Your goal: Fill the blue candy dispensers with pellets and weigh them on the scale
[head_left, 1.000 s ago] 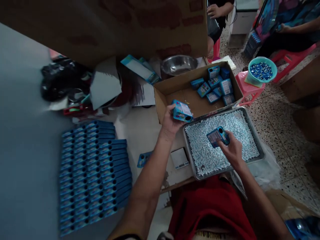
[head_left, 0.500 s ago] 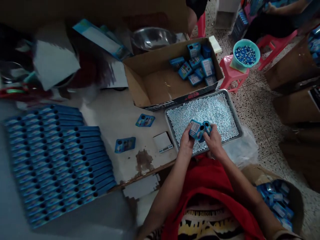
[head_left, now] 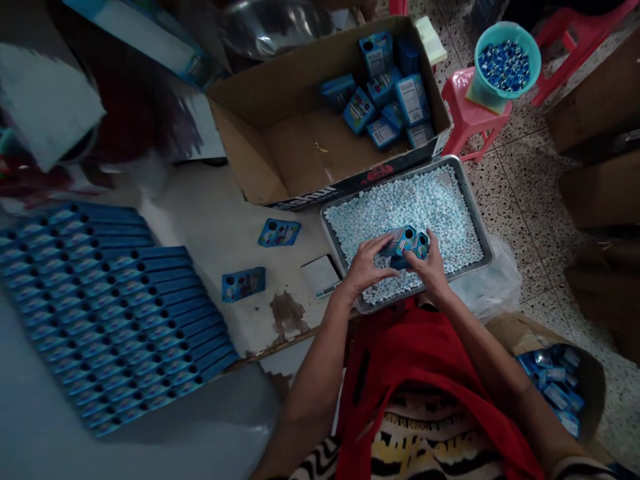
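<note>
Over a metal tray (head_left: pixel 487 257) of small pale-blue and white pellets (head_left: pixel 400 203), my right hand (head_left: pixel 429 267) grips a pair of small blue printed packs (head_left: pixel 407 241) with dark round holes in their ends. Its thumb lies across the near side and its fingers are on the far right. My left hand (head_left: pixel 367 267) is at the packs' left, with thumb and fingers spread apart. Its fingertips reach the packs' edge; whether they press on it I cannot tell. Left of the tray is a small flat scale (head_left: pixel 321 275). Two flat blue packs, one upper (head_left: pixel 279 233) and one lower (head_left: pixel 243 285), lie beyond it.
A cardboard box (head_left: pixel 295 143) with several blue packs stands behind the tray. Rows of stacked blue packs (head_left: pixel 115 320) fill the left. On a pink stool (head_left: pixel 475 113) sits a turquoise bucket (head_left: pixel 485 83). At lower right is a carton (head_left: pixel 595 393) of blue packs.
My left hand has loosened from the packs, its fingers now spread at their left side. The packs are tilted differently in my right hand. The view has shifted closer to the table.
</note>
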Motion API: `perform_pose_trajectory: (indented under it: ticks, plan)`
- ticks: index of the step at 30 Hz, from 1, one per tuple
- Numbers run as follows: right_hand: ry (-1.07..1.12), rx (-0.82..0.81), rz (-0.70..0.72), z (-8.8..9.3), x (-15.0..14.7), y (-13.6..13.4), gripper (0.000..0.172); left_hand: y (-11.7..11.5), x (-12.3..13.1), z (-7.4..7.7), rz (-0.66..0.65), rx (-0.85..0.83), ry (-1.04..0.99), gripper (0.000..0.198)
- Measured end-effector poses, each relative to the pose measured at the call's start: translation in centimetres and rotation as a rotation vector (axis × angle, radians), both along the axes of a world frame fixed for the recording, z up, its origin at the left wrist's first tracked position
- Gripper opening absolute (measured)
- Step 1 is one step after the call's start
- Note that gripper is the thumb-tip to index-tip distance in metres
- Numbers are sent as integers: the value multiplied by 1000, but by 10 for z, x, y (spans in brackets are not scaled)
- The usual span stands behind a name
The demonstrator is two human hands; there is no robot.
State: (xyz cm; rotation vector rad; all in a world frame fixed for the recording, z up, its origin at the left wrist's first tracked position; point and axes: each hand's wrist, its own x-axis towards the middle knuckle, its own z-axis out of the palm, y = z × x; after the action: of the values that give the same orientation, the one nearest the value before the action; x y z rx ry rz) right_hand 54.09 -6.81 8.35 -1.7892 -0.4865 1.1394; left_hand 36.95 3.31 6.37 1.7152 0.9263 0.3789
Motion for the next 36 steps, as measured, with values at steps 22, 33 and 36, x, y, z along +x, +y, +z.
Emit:
perform_pose_trajectory:
  ticks: [22, 33, 36]
  plan:
    - [-555, -86, -144, -21, 76, -18, 60, 14, -21, -6, 557, 49, 58, 81]
    - [-587, -143, -392, -110, 29, 27, 72, -3, -47, -29, 622, 2, 114, 88]
    - [-219, -74, -469, -104, 22, 44, 69, -3, -44, -29, 576, 45, 96, 90]
